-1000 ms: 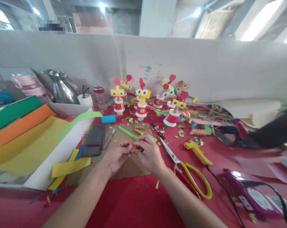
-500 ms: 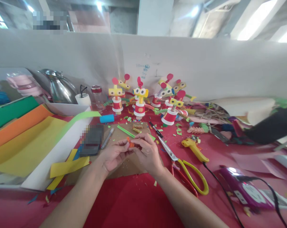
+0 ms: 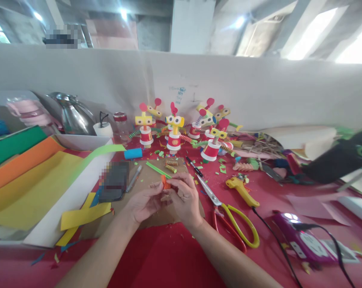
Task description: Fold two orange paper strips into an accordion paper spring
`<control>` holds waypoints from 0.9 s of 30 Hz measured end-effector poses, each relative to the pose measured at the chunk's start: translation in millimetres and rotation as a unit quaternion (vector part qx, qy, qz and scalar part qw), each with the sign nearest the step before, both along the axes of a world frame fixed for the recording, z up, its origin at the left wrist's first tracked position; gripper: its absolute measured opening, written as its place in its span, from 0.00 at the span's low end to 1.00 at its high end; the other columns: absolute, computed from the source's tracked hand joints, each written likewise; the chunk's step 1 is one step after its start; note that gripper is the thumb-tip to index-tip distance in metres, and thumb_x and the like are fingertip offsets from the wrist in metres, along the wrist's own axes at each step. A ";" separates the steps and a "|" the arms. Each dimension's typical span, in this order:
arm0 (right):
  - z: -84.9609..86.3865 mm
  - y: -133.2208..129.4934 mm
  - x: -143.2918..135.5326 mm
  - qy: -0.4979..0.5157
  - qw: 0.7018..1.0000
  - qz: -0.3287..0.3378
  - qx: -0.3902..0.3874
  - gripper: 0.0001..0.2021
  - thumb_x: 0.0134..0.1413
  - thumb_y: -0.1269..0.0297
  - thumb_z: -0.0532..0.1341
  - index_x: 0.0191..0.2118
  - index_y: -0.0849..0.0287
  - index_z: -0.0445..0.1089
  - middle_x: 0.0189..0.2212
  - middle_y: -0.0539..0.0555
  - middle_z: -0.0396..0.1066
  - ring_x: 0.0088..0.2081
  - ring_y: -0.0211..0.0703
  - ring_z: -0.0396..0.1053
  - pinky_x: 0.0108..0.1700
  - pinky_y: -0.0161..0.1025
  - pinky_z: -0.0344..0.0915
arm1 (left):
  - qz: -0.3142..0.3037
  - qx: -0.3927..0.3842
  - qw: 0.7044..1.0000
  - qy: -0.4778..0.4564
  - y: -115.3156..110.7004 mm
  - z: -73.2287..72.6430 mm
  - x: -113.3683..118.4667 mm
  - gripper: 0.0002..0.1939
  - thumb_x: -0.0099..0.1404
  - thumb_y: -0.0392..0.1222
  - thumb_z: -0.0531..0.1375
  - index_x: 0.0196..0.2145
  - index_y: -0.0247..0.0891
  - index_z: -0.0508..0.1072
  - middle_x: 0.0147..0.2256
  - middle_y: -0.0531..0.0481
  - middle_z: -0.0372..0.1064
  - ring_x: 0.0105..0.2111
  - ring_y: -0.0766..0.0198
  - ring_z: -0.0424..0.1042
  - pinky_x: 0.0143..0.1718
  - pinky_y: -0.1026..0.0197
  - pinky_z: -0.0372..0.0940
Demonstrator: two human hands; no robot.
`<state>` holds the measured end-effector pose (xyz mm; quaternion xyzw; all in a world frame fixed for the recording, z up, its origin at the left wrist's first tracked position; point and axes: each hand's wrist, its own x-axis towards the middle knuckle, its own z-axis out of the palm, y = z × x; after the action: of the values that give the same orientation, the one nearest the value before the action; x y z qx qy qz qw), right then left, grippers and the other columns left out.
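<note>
Over a brown cardboard sheet [image 3: 143,182], my left hand [image 3: 143,203] and my right hand [image 3: 185,198] meet at a small folded strip of orange paper [image 3: 165,183]. Thumb and fingers of both hands pinch it, and its lower part is hidden by them. Just beyond lie a light green paper strip [image 3: 156,169] and yellow-and-brown folded paper springs [image 3: 171,164]. Scissors [image 3: 210,193] with red and yellow handles rest to the right of my right hand, near a black pen [image 3: 194,166]. A grey marker [image 3: 134,179] lies to the left.
Several paper-cup figures [image 3: 174,141] stand at the back. A yellow glue gun [image 3: 242,192] and a purple device [image 3: 308,240] with cables are on the right. On the left are a phone [image 3: 114,182], yellow strips [image 3: 86,215] and a white box [image 3: 69,196] of coloured paper.
The orange paper shows more clearly between my fingers, turned more upright. My hands remain together on it. The whole view has shifted slightly.
</note>
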<state>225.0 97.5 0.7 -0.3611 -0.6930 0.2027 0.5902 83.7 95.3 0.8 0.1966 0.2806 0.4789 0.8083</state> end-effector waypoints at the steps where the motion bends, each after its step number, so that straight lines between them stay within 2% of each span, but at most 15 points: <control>1: -0.8 1.0 0.5 -0.008 1.000 0.004 0.000 0.10 0.52 0.74 0.60 0.38 0.51 0.73 0.40 0.54 0.65 0.43 0.44 0.67 0.43 0.41 0.68 | 0.008 -0.007 1.000 0.006 0.5 1.2 -1.1 0.08 0.50 0.37 0.69 0.27 0.37 0.74 0.25 0.53 0.69 0.27 0.68 0.68 0.34 0.61 0.62; 7: -1.5 5.4 7.2 -0.095 0.993 0.045 0.045 0.11 0.54 0.71 0.59 0.41 0.52 0.74 0.41 0.55 0.67 0.41 0.44 0.68 0.44 0.43 0.69 | 0.037 -0.062 0.996 0.061 1.4 7.0 -2.3 0.05 0.49 0.31 0.68 0.23 0.35 0.74 0.24 0.50 0.70 0.27 0.66 0.69 0.35 0.61 0.63; 12: -6.6 6.9 5.9 -0.071 0.996 0.006 0.048 0.11 0.56 0.70 0.58 0.41 0.51 0.75 0.39 0.55 0.69 0.42 0.45 0.68 0.44 0.44 0.69 | 0.066 -0.072 0.994 0.048 -1.3 7.7 4.3 0.04 0.52 0.32 0.66 0.24 0.35 0.74 0.24 0.51 0.70 0.27 0.67 0.69 0.37 0.61 0.65; 15: -8.2 6.1 2.2 -0.068 0.997 -0.004 0.028 0.14 0.56 0.70 0.59 0.46 0.49 0.72 0.42 0.55 0.68 0.44 0.45 0.67 0.46 0.44 0.68 | 0.084 -0.042 0.995 0.043 1.0 8.8 2.5 0.03 0.54 0.31 0.64 0.26 0.35 0.74 0.26 0.50 0.71 0.27 0.67 0.71 0.36 0.61 0.67; 18: 0.7 3.3 -0.6 -0.089 0.996 -0.006 -0.002 0.21 0.55 0.71 0.59 0.54 0.48 0.66 0.45 0.56 0.66 0.47 0.45 0.66 0.47 0.44 0.67 | 0.128 -0.020 0.989 0.065 7.0 9.9 -3.9 0.03 0.56 0.29 0.62 0.27 0.33 0.73 0.29 0.48 0.73 0.30 0.67 0.73 0.32 0.66 0.68; 20: 12.2 4.5 3.3 -0.118 0.993 -0.013 -0.011 0.21 0.55 0.71 0.58 0.54 0.49 0.65 0.46 0.56 0.65 0.48 0.45 0.65 0.48 0.44 0.67 | 0.165 -0.020 0.983 0.077 11.2 11.0 -7.5 0.05 0.57 0.26 0.60 0.26 0.33 0.73 0.29 0.48 0.73 0.31 0.68 0.73 0.29 0.71 0.67; 23: 26.9 15.3 31.2 -0.205 0.977 -0.045 -0.030 0.16 0.53 0.71 0.59 0.48 0.52 0.70 0.43 0.57 0.68 0.46 0.48 0.67 0.49 0.48 0.64 | 0.193 -0.035 0.978 0.074 15.0 12.8 -9.0 0.08 0.58 0.23 0.58 0.27 0.32 0.73 0.29 0.47 0.72 0.30 0.70 0.73 0.27 0.75 0.67; 25: 28.0 25.6 68.3 -0.259 0.960 -0.095 -0.051 0.10 0.50 0.69 0.61 0.40 0.54 0.73 0.36 0.57 0.70 0.41 0.51 0.68 0.46 0.52 0.62 | 0.197 -0.044 0.977 0.065 15.4 14.0 -8.0 0.10 0.59 0.22 0.56 0.26 0.31 0.73 0.30 0.46 0.73 0.29 0.71 0.73 0.27 0.75 0.68; 27: 20.6 33.8 115.0 -0.249 0.952 -0.170 -0.052 0.02 0.46 0.68 0.63 0.29 0.55 0.72 0.30 0.57 0.68 0.39 0.54 0.67 0.46 0.55 0.58 | 0.187 -0.050 0.980 0.053 14.5 14.6 -6.9 0.10 0.59 0.22 0.56 0.26 0.31 0.73 0.31 0.44 0.73 0.28 0.70 0.74 0.27 0.75 0.69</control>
<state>340.0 131.3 21.3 -0.5425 -0.7350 0.0388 0.4050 76.8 109.8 15.4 0.1250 0.3786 0.5958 0.6972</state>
